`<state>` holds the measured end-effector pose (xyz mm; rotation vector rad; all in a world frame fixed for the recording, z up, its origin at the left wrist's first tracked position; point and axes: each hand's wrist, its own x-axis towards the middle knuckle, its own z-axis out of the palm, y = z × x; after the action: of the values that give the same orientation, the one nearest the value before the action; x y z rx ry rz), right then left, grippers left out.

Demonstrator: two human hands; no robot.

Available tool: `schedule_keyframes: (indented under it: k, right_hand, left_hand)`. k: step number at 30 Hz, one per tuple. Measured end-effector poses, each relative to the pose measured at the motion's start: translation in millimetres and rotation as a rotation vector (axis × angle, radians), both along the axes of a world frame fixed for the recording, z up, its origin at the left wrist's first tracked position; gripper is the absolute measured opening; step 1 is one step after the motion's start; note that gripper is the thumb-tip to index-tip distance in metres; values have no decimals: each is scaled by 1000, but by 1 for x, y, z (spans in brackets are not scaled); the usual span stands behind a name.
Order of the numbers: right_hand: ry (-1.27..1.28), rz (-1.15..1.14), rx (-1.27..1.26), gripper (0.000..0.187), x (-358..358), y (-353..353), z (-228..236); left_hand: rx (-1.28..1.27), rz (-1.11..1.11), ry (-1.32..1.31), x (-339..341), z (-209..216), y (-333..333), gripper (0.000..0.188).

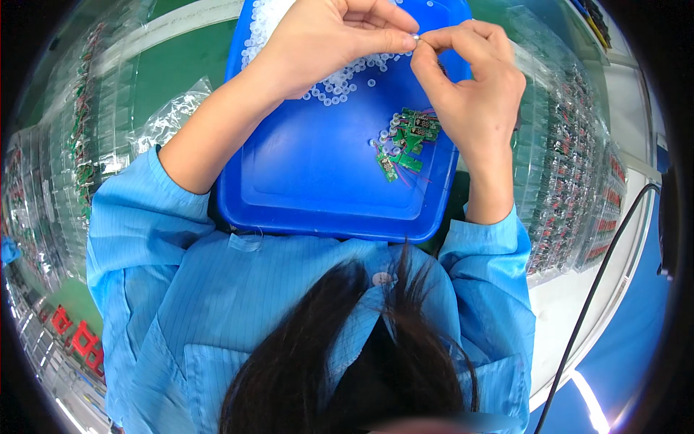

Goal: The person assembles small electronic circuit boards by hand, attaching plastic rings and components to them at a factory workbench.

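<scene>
Both hands meet above the far right part of a blue plastic tray (311,170). My left hand (336,36) pinches a tiny part between thumb and forefinger; a small pale or metallic bit shows at the tips, too small to name. Against it, the fingertips of my right hand (473,72) are pinched together, and what they hold is hidden. Below my left hand lie many small translucent white ring-shaped pieces (336,90) in the tray. Several small green circuit boards (416,134) with thin wires lie in a heap near the tray's right side, with a few rings among them.
A crumpled clear plastic bag (170,116) lies on the green table left of the tray. Clear trays of wired boards (571,159) are stacked at the right, and similar stacks (43,181) stand at the left. A black cable (603,260) curves along the right edge.
</scene>
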<state>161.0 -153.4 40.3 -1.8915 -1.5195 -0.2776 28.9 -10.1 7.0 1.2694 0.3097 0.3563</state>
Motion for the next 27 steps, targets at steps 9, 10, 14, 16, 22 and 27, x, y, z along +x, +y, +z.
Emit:
schedule_keyframes:
  k: [9,10,14,16,22,27]
  right_hand:
    - [-41,47,72,10,9,2,-6]
    - [-54,48,49,10,9,3,-5]
    - [6,29,72,11,1,1,-4]
    - [43,-5,61,13,-5,1,-2]
    - [325,-45,-15,20,3,-4,-6]
    - [350,-42,-96,21,9,-3,-4]
  left_hand:
    - [772,293,-82,-1,13,-15,13]
    - [722,253,-57,-2,14,-14,14]
    - [577,224,-63,0,8,-12,14]
    - [560,219,-45,-2,11,-14,14]
    - [605,159,-261,0,3,-7,15]
    - [98,-13,-36,0,3,0,17]
